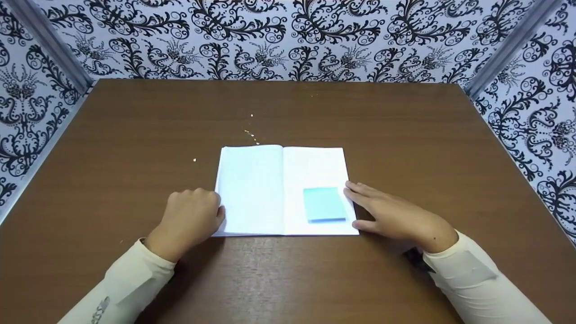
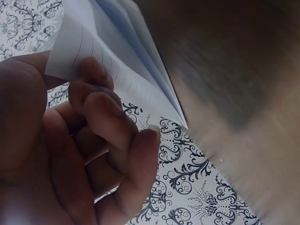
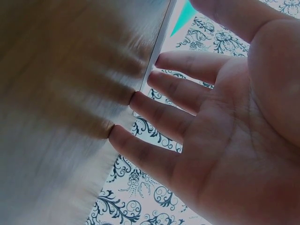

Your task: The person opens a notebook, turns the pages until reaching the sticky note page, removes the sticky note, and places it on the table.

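An open notebook with pale pages lies in the middle of the table. My left hand is at its left edge, fingers curled, pinching a lined page between thumb and fingers in the left wrist view. That page's edge is lifted, with a gap showing beneath it. On the lower part of the right page sits a light blue sticky note pad. Beside the right edge, my right hand has its fingers stretched out. Two of its fingertips touch the tabletop, the others are at the notebook's edge.
The brown wooden table surrounds the notebook. Several small white crumbs are scattered behind it and to its left. Panels with a black floral pattern stand at the table's back and sides.
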Motion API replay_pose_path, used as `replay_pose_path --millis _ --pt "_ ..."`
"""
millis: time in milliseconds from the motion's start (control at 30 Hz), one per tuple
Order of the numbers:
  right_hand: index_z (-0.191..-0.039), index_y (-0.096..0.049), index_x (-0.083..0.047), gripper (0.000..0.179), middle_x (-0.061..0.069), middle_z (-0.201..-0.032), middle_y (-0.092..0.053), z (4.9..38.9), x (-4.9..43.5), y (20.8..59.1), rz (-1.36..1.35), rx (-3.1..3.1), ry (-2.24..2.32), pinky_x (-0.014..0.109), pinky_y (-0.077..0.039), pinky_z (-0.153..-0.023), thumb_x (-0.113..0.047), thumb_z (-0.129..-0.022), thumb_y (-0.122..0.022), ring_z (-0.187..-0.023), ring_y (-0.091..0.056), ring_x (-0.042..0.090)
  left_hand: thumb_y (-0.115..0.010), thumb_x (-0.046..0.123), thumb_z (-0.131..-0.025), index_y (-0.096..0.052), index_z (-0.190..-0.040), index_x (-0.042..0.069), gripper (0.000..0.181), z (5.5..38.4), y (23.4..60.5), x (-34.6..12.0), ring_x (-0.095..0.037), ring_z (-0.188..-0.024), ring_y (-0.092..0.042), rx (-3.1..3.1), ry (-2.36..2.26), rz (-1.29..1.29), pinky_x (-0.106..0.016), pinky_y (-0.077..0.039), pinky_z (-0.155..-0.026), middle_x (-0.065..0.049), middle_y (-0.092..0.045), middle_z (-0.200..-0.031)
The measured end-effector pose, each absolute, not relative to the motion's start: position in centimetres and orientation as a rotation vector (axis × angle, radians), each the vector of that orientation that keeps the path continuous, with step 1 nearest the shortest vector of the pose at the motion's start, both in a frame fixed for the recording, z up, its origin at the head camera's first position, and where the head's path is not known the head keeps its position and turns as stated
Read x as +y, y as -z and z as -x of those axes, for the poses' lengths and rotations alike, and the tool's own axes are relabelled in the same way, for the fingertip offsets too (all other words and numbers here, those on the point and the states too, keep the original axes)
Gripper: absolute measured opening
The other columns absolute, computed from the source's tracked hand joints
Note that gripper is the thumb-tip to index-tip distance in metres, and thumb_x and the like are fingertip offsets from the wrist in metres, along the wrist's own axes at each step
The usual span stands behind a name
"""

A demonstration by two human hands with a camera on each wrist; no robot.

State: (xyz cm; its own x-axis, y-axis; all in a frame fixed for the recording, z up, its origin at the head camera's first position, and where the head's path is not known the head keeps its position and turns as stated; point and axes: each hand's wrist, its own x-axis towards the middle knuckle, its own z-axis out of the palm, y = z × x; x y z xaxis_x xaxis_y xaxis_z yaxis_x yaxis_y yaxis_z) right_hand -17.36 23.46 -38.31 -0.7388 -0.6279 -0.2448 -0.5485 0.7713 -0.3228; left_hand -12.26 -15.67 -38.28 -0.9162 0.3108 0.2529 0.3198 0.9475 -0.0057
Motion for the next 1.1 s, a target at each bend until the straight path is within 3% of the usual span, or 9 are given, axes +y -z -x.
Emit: replay_pose_path --millis 133,400,567,700,900,967,1100 --pt "-0.155 -0.031 -0.002 0.072 0.016 -0.164 -0.025 17.39 23.42 38.36 0.91 2.626 0.329 0.057 -0.027 -0.118 -0.03 -0.097 -0.064 -0.151 -0.024 0.039 -0.068 0.009 -0.08 -0.026 -0.051 0.016 0.052 12.22 38.52 -15.8 -0.01 -0.049 -0.016 -2.835 0.045 0.497 -0.026 -0.016 -0.041 0.006 -0.017 -0.05" --pt "-0.155 -0.032 -0.002 0.072 0.017 -0.164 -0.026 17.43 23.42 38.38 0.909 2.628 0.33 0.058 -0.027 -0.117 -0.029 -0.096 -0.065 -0.151 -0.025 0.04 -0.07 0.014 -0.082 -0.044 -0.05 0.01 0.041 12.54 38.99 -15.66 -0.014 -0.048 -0.027 -2.904 0.019 0.461 -0.034 -0.028 -0.038 -0.001 -0.038 -0.046" --pt "-0.155 -0.031 -0.002 0.072 0.017 -0.164 -0.026 17.42 23.45 38.37 0.912 2.628 0.331 0.059 -0.027 -0.117 -0.03 -0.097 -0.064 -0.151 -0.025 0.039 -0.072 0.016 -0.082 -0.049 -0.052 0.008 0.038 12.52 38.86 -15.66 -0.015 -0.049 -0.03 -2.941 0.017 0.464 -0.035 -0.03 -0.038 -0.003 -0.043 -0.047" --pt "-0.154 -0.032 -0.001 0.072 0.017 -0.164 -0.026 17.45 23.44 38.36 0.919 2.629 0.335 0.058 -0.027 -0.117 -0.029 -0.096 -0.065 -0.151 -0.026 0.04 -0.076 0.02 -0.082 -0.05 -0.053 0.008 0.041 12.5 38.68 -15.71 -0.014 -0.049 -0.028 -2.948 -0.001 0.456 -0.032 -0.027 -0.039 -0.001 -0.038 -0.047" --pt "-0.154 -0.032 -0.001 0.072 0.017 -0.164 -0.026 17.44 23.44 38.36 0.921 2.633 0.329 0.057 -0.028 -0.117 -0.029 -0.096 -0.065 -0.151 -0.026 0.04 -0.078 0.026 -0.078 -0.038 -0.049 0.012 0.051 12.38 38.57 -15.82 -0.013 -0.05 -0.022 -2.902 -0.065 0.449 -0.03 -0.019 -0.041 0.005 -0.023 -0.049" --pt "-0.155 -0.032 -0.002 0.072 0.017 -0.164 -0.026 17.39 23.43 38.33 0.915 2.632 0.329 0.057 -0.027 -0.117 -0.03 -0.097 -0.065 -0.151 -0.026 0.039 -0.079 0.029 -0.078 -0.04 -0.051 0.011 0.05 12.45 38.58 -15.72 -0.013 -0.049 -0.024 -2.879 -0.09 0.457 -0.03 -0.022 -0.039 0.003 -0.027 -0.048" --pt "-0.155 -0.031 -0.004 0.073 0.014 -0.165 -0.025 17.31 23.39 38.26 0.894 2.628 0.332 0.057 -0.026 -0.118 -0.031 -0.097 -0.064 -0.152 -0.024 0.038 -0.078 0.033 -0.08 -0.052 -0.063 0.006 0.041 12.89 38.77 -15.16 -0.02 -0.043 -0.044 -2.799 -0.098 0.488 -0.037 -0.034 -0.037 -0.006 -0.047 -0.053"
